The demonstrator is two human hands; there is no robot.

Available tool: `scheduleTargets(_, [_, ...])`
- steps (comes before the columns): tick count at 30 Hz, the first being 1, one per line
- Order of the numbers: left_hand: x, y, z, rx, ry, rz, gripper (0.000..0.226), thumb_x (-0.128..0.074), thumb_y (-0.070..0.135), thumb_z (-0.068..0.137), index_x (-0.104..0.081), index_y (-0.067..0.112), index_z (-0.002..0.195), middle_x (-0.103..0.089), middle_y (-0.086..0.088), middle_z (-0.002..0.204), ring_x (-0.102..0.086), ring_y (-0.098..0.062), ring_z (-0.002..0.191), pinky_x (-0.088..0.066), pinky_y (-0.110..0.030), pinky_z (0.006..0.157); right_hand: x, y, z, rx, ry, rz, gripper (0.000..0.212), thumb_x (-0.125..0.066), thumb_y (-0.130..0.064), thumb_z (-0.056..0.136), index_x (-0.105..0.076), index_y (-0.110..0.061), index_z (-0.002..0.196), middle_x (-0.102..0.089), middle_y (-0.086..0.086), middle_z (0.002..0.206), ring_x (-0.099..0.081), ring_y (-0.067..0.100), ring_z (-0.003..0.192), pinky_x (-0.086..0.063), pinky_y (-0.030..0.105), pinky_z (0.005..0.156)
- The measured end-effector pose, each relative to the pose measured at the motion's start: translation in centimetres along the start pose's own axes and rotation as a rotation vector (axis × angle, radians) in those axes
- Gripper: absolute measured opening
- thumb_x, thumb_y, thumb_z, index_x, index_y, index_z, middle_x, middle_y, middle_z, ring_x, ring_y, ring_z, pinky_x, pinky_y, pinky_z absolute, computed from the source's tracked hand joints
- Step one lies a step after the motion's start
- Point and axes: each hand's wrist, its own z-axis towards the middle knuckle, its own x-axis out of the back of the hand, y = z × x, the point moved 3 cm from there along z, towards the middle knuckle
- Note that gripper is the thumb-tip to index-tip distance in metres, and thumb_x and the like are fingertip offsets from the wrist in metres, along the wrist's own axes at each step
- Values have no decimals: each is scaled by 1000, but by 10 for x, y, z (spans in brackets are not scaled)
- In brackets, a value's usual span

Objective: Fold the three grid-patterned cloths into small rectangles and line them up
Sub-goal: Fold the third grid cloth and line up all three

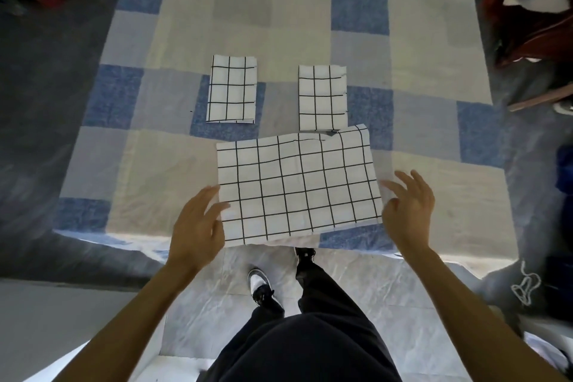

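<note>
Two white cloths with a black grid lie folded into small rectangles side by side on the bed: one on the left [232,89], one on the right [322,97]. A third grid cloth [297,183], larger and folded only partway, lies near the bed's front edge, its far edge just below the right small rectangle. My left hand [198,220] is at its left edge, fingers spread and touching the cloth. My right hand [409,208] hovers at its right edge with loosely curved fingers, holding nothing.
The bed carries a blue, grey and cream checked cover [279,9]. Dark floor or bedding lies at the left [46,102]. Clothes and bags are piled at the upper right [533,3]. My legs and shoes [263,285] stand at the bed's front edge.
</note>
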Motion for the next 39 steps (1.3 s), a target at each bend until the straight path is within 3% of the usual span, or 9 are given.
scheduleTargets(4, [-6, 21, 58, 158, 4, -67, 31, -43, 13, 88, -63, 9, 111, -53, -14, 134, -51, -33, 119, -37, -39, 101, -24, -41, 45, 126, -44, 114, 31, -51, -4, 84, -69, -12, 109, -64, 12, 120, -53, 32, 120, -38, 49, 104])
scheduleTargets(8, [-33, 43, 115, 177, -91, -27, 37, -47, 19, 97, -52, 8, 131, -42, -15, 144, -42, -31, 130, -29, -40, 108, -51, -64, 98, 103, -94, 105, 26, -51, -10, 91, -67, -11, 113, -65, 12, 116, -53, 33, 116, -40, 52, 99])
scheduleTargets(10, [-47, 54, 138, 77, -147, 48, 44, -41, 28, 99, -42, 9, 139, -35, -17, 148, -36, -33, 134, -26, -45, 111, -63, -60, 118, 99, -178, 11, 32, -50, -18, 95, -59, -12, 125, -55, 15, 131, -41, 35, 130, -33, 56, 106])
scheduleTargets(12, [-65, 66, 154, 17, -230, 125, 53, -35, 37, 100, -25, 13, 147, -21, -17, 154, -21, -31, 142, -18, -47, 114, -75, -54, 124, 101, -333, -88, 46, -41, -34, 100, -40, -16, 142, -29, 16, 152, -15, 32, 144, -12, 51, 118])
scheduleTargets(14, [-83, 78, 164, 23, -287, 182, 61, -30, 44, 100, -8, 19, 151, -7, -15, 157, -6, -28, 145, -10, -47, 116, -87, -53, 117, 201, -427, -151, 57, -29, -46, 100, -20, -19, 150, -6, 13, 159, 2, 28, 147, 1, 44, 117])
scheduleTargets(17, [-106, 91, 166, 39, -330, 209, 65, -25, 49, 99, 1, 21, 150, 1, -14, 158, 3, -27, 145, -5, -48, 116, -103, -52, 96, 347, -501, -207, 62, -21, -53, 99, -7, -23, 152, 6, 11, 159, 8, 26, 147, 5, 43, 117])
scheduleTargets(20, [-123, 83, 154, 75, -386, 268, 67, -20, 53, 98, 5, 19, 150, 5, -14, 158, 6, -26, 145, -1, -48, 117, -112, -34, 83, 258, -550, -253, 65, -17, -55, 97, 2, -24, 151, 8, 13, 159, 10, 26, 146, 3, 46, 118])
scheduleTargets(33, [-125, 53, 134, 174, -319, 316, 76, -20, 61, 94, 1, 15, 151, 4, -14, 158, 8, -27, 145, -2, -51, 117, -101, -13, 70, 188, -471, -307, 66, -19, -57, 96, -6, -23, 152, 1, 14, 159, 4, 29, 147, 2, 52, 117])
scheduleTargets(39, [-123, 60, 135, 161, -295, 320, 68, -31, 48, 96, -7, 15, 150, -6, -15, 157, -3, -27, 146, -5, -51, 117, -116, -96, 74, 509, -488, -126, 57, -21, -46, 100, -19, -17, 150, -10, 15, 158, -2, 29, 147, 0, 48, 118])
